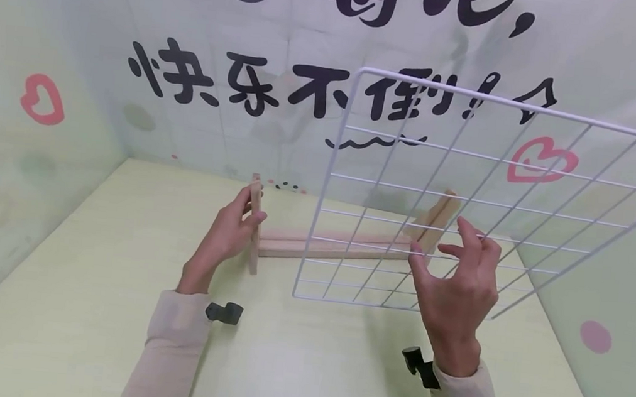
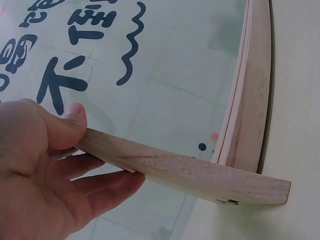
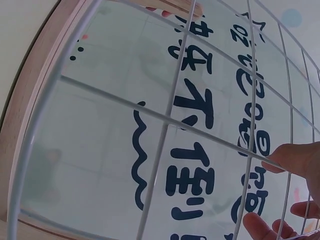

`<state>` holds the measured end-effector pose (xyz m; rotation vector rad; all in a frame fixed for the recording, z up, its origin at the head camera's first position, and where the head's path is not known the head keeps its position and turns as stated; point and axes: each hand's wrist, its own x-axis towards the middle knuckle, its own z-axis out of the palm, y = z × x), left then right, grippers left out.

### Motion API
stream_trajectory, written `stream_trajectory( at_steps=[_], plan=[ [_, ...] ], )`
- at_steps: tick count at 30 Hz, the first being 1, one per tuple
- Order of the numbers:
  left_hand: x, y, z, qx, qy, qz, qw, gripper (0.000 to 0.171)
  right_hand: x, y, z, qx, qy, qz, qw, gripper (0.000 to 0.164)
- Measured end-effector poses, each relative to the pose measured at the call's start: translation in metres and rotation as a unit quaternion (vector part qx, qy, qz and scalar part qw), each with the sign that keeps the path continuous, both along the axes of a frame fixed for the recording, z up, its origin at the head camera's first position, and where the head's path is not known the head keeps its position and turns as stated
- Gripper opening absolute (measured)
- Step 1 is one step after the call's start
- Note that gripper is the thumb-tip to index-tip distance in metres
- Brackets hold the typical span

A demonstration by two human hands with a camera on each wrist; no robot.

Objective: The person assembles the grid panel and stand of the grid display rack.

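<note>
My left hand [image 1: 230,228] grips the upper part of a short wooden end board [image 1: 254,243], thumb on one side and fingers on the other. That board joins a long wooden crossbar [image 1: 282,248], which runs right to a second end board [image 1: 443,219], together forming a wooden stand on the table. Metal fasteners [image 2: 231,202] show in the held board in the left wrist view. My right hand [image 1: 460,293] holds a white wire grid panel [image 1: 419,81] raised and tilted in front of the stand. In the right wrist view the thumb [image 3: 290,157] meets a wire; exact finger contact is partly hidden.
The pale yellow table [image 1: 90,267] extends around the stand. Behind it hangs a light backdrop [image 1: 186,143] with black lettering and hearts, and similar panels close the left and right sides. The grid overlaps the stand's right portion in the head view.
</note>
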<state>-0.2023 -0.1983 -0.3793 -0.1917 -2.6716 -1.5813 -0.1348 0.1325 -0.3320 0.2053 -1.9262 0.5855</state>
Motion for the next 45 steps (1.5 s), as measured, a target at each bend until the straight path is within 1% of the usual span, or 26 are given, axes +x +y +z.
stream_trajectory(
  at_steps=[5,11,18,24,28,31,39,42,45],
  plan=[
    [0.001,0.000,0.001,0.005,0.007,-0.005,0.9999,0.059,-0.003,-0.002,0.000,-0.002,-0.002,0.001,1.000,0.060],
    [0.001,0.006,0.001,0.010,0.006,-0.020,0.9997,0.058,-0.004,0.000,0.000,-0.010,0.001,-0.010,1.000,0.059],
    [0.006,0.008,-0.001,0.011,0.001,-0.019,0.9998,0.058,-0.007,-0.002,0.000,-0.006,0.000,0.001,1.000,0.063],
    [0.006,0.009,-0.002,0.008,0.021,-0.028,0.9993,0.058,-0.010,-0.004,0.004,0.000,0.000,0.003,1.000,0.064],
    [0.006,0.010,-0.001,0.008,0.024,-0.031,0.9992,0.057,-0.011,-0.004,0.005,0.001,-0.002,0.005,1.000,0.063],
    [0.005,0.011,0.000,0.006,0.020,-0.032,0.9993,0.057,-0.012,-0.004,0.007,0.005,-0.002,0.004,1.000,0.061],
    [0.004,0.014,0.004,0.006,0.021,-0.040,0.9990,0.057,-0.014,0.000,0.014,0.014,0.003,-0.004,1.000,0.062],
    [0.005,0.014,0.003,0.005,0.016,-0.039,0.9991,0.059,-0.014,-0.001,0.015,0.012,0.003,-0.003,1.000,0.061],
    [0.010,0.013,-0.001,0.003,0.004,-0.034,0.9994,0.059,-0.014,-0.002,0.014,0.014,0.001,-0.003,1.000,0.061]
  ],
)
